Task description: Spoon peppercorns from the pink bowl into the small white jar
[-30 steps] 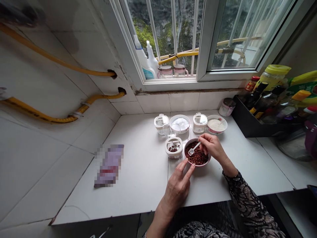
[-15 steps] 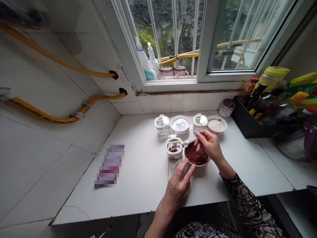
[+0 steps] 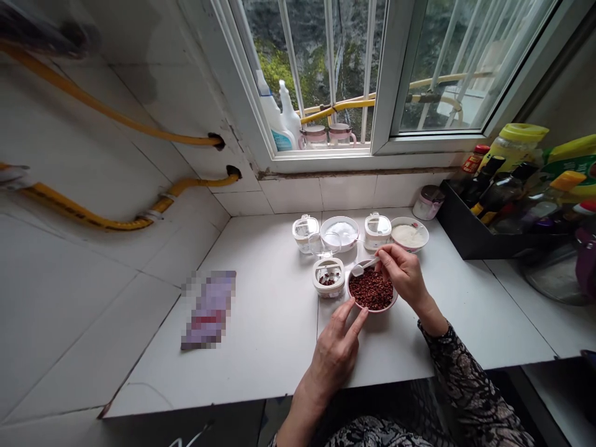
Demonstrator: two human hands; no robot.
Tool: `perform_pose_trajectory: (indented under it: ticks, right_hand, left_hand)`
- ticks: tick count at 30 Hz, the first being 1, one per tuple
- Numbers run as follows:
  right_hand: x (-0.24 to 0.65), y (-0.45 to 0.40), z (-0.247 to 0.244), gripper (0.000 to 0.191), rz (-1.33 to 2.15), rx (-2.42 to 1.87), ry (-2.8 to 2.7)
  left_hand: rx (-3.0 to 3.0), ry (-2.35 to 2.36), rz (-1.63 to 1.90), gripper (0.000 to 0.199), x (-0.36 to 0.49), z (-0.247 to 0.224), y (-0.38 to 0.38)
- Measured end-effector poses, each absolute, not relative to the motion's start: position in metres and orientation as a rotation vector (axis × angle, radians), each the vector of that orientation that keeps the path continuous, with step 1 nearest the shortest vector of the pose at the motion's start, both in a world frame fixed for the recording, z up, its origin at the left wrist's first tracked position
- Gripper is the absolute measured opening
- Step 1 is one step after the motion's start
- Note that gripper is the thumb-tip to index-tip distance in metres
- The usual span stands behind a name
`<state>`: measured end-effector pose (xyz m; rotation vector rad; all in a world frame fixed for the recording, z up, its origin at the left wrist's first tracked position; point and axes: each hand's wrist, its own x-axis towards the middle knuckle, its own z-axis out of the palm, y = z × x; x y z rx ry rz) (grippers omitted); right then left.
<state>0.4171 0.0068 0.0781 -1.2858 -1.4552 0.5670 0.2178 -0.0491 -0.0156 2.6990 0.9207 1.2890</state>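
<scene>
A small white spoon (image 3: 357,270) is pinched in my right hand (image 3: 401,273), its bowl above the left rear edge of a pink-rimmed bowl. That bowl (image 3: 371,292) is filled with reddish-brown peppercorn-like grains. My left hand (image 3: 336,349) has its fingers apart, with fingertips touching the near left rim of the bowl. Just left of the bowl stands a clear jar (image 3: 328,279) with a white rim, its transparent lid raised, and some of the same grains inside.
Behind are two closed white-lidded jars (image 3: 305,231) (image 3: 377,230), a bowl of white granules (image 3: 340,233) and a bowl of pale powder (image 3: 410,234). A black box of bottles (image 3: 484,233) is at right, a blurred purple packet (image 3: 212,310) at left.
My right hand has moved slightly right, taking the spoon from the jar's edge to over the bowl. My left hand stays at the rim.
</scene>
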Motion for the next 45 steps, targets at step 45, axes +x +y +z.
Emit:
perform_pose_trajectory:
  ticks: [45]
  right_hand:
    - [0.379,0.006,0.068,0.016,0.401,-0.994,-1.653]
  left_hand:
    - [2.698,0.905,1.286,0.074,0.216,-0.018,-0.049]
